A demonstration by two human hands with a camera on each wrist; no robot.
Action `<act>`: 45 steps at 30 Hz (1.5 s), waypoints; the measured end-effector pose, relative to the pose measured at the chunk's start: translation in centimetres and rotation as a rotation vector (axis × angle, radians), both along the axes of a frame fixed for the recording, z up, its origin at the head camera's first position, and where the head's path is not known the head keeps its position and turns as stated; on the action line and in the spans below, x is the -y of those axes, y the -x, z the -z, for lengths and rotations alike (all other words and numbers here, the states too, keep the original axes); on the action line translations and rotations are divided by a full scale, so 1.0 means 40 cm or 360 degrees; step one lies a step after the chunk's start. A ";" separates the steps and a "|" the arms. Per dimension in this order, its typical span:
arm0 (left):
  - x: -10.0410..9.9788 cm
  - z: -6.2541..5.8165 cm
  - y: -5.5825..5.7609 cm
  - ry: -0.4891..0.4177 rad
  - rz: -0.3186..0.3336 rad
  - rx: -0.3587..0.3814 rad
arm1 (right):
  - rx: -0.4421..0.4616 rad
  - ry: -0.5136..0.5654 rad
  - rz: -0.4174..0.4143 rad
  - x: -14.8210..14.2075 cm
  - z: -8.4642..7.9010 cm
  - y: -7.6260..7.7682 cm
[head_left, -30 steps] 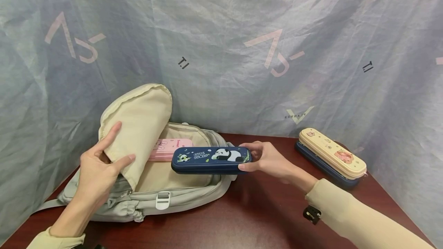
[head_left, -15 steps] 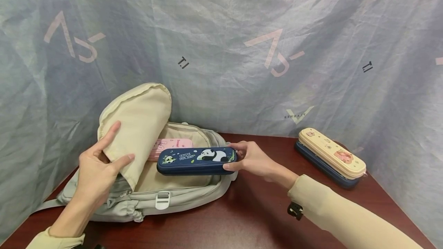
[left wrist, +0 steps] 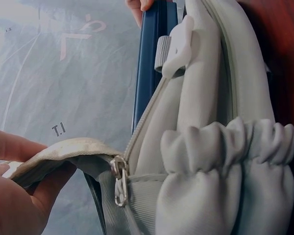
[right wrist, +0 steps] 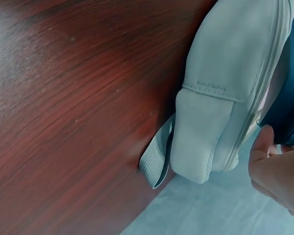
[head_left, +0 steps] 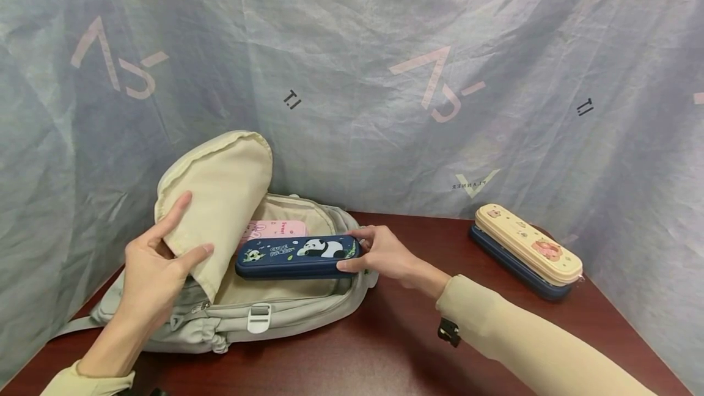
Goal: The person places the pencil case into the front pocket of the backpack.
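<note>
A pale grey-green backpack (head_left: 308,316) lies on the table with its main compartment unzipped. My left hand (head_left: 159,274) pinches the edge of its cream-lined flap (head_left: 220,194) and holds it raised; the left wrist view shows thumb and fingers on either side of the fabric (left wrist: 63,149). With my right hand (head_left: 387,255) I grip the right end of a navy panda pencil case (head_left: 297,256), held level over the opening. A pink pencil case (head_left: 286,228) lies inside the backpack, partly hidden behind the navy one and the flap. In the right wrist view, my fingertips pinch the navy case (right wrist: 284,103).
At the right of the table (head_left: 418,329), a cream pencil case (head_left: 528,243) lies on top of another navy case (head_left: 511,267). A grey printed curtain (head_left: 352,78) encloses the back and sides. The backpack's white side buckle (head_left: 258,319) faces the near edge.
My right hand has carried the navy panda pencil case leftward, farther over the backpack's opening. The left hand has stayed nearly still, holding the flap up.
</note>
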State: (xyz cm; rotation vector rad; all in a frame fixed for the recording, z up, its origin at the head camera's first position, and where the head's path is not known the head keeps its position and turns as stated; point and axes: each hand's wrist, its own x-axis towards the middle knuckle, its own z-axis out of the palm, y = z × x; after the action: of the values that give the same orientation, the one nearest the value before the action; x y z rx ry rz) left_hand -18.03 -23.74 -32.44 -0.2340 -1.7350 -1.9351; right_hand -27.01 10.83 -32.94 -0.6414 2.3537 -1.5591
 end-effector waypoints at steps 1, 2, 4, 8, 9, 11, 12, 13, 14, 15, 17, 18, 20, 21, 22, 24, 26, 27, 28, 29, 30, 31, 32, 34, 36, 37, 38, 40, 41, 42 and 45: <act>0.000 0.000 0.000 -0.0007 0.0000 -0.0001 | 0.0003 -0.0008 0.0008 0.004 0.000 0.000; 0.000 -0.001 0.000 -0.0011 -0.0002 -0.0002 | -0.0005 -0.0026 0.0018 0.009 0.000 -0.001; -0.001 -0.002 0.000 -0.0014 -0.0006 -0.0006 | -0.0023 -0.0061 0.0044 0.018 0.000 -0.002; -0.001 -0.004 0.000 -0.0007 -0.0017 -0.0013 | -0.0025 -0.0116 0.0084 0.035 0.002 -0.002; -0.001 -0.004 0.001 -0.0004 -0.0021 -0.0015 | -0.0019 -0.0114 0.0084 0.039 0.002 -0.001; 0.000 -0.005 0.001 0.0000 -0.0027 -0.0021 | -0.0016 -0.0125 0.0087 0.047 0.003 0.000; 0.000 -0.006 0.001 0.0002 -0.0030 -0.0021 | -0.0020 -0.0131 0.0090 0.051 0.003 0.001; 0.000 -0.006 0.001 0.0001 -0.0031 -0.0022 | -0.0025 -0.0137 0.0092 0.054 0.004 0.001; 0.000 -0.006 0.001 0.0004 -0.0033 -0.0022 | -0.0031 -0.0143 0.0093 0.058 0.004 0.001; 0.000 -0.006 0.000 0.0003 -0.0032 -0.0022 | -0.0037 -0.0151 0.0096 0.062 0.003 0.000; 0.000 -0.006 0.000 -0.0002 -0.0027 -0.0018 | -0.0045 -0.0165 0.0102 0.069 0.003 0.000; 0.000 -0.006 0.000 -0.0005 -0.0025 -0.0016 | -0.0043 -0.0171 0.0106 0.072 0.004 0.001; 0.001 -0.006 0.000 -0.0012 -0.0021 -0.0013 | -0.0033 -0.0171 0.0114 0.077 0.005 0.003; 0.001 -0.006 0.000 -0.0017 -0.0017 -0.0013 | -0.0030 -0.0170 0.0116 0.079 0.006 0.004; 0.001 -0.006 0.000 -0.0019 -0.0014 -0.0011 | -0.0026 -0.0166 0.0117 0.081 0.006 0.005; 0.001 -0.006 0.001 -0.0026 -0.0008 -0.0012 | -0.0018 -0.0148 0.0117 0.086 0.009 0.006; 0.001 -0.006 0.001 -0.0027 -0.0006 -0.0016 | -0.0020 -0.0121 0.0115 0.090 0.010 0.005; 0.001 -0.006 0.001 -0.0024 -0.0007 -0.0018 | -0.0028 -0.0113 0.0117 0.093 0.010 0.004; 0.001 -0.006 0.002 -0.0021 -0.0010 -0.0020 | -0.0028 -0.0095 0.0109 0.096 0.011 0.003; 0.001 -0.006 0.001 -0.0021 -0.0013 -0.0020 | -0.0022 -0.0074 0.0098 0.099 0.013 0.002; 0.002 -0.005 0.001 -0.0016 -0.0016 -0.0019 | -0.0015 -0.0058 0.0093 0.102 0.013 0.001; 0.002 -0.005 0.001 -0.0013 -0.0020 -0.0018 | -0.0010 -0.0046 0.0085 0.105 0.014 0.000; 0.002 -0.005 0.000 -0.0011 -0.0022 -0.0016 | -0.0002 -0.0036 0.0076 0.108 0.015 -0.001; 0.001 -0.005 -0.001 -0.0013 -0.0024 -0.0014 | 0.0024 -0.0024 0.0065 0.114 0.017 -0.002; 0.001 -0.006 -0.001 -0.0021 -0.0019 -0.0017 | 0.0033 -0.0032 0.0071 0.120 0.017 -0.002; 0.000 -0.006 -0.001 -0.0026 -0.0017 -0.0022 | 0.0036 -0.0035 0.0074 0.122 0.017 -0.003; 0.000 -0.007 -0.001 -0.0029 -0.0015 -0.0024 | 0.0038 -0.0035 0.0071 0.125 0.018 -0.003; -0.001 -0.008 -0.001 -0.0034 -0.0011 -0.0028 | 0.0035 -0.0025 0.0060 0.130 0.017 -0.004; -0.001 -0.008 -0.001 -0.0033 -0.0012 -0.0031 | 0.0032 -0.0019 0.0058 0.133 0.018 -0.004; -0.001 -0.008 -0.001 -0.0028 -0.0016 -0.0031 | 0.0023 -0.0019 0.0059 0.136 0.019 -0.004; -0.002 -0.008 -0.001 -0.0026 -0.0017 -0.0035 | -0.0002 -0.0025 0.0076 0.145 0.023 -0.005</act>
State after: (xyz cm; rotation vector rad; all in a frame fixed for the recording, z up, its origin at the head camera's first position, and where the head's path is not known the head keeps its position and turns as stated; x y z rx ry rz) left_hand -17.98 -23.66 -32.11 -0.2387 -1.7022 -1.9314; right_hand -26.82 5.02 -33.87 -0.5872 2.3965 -1.5586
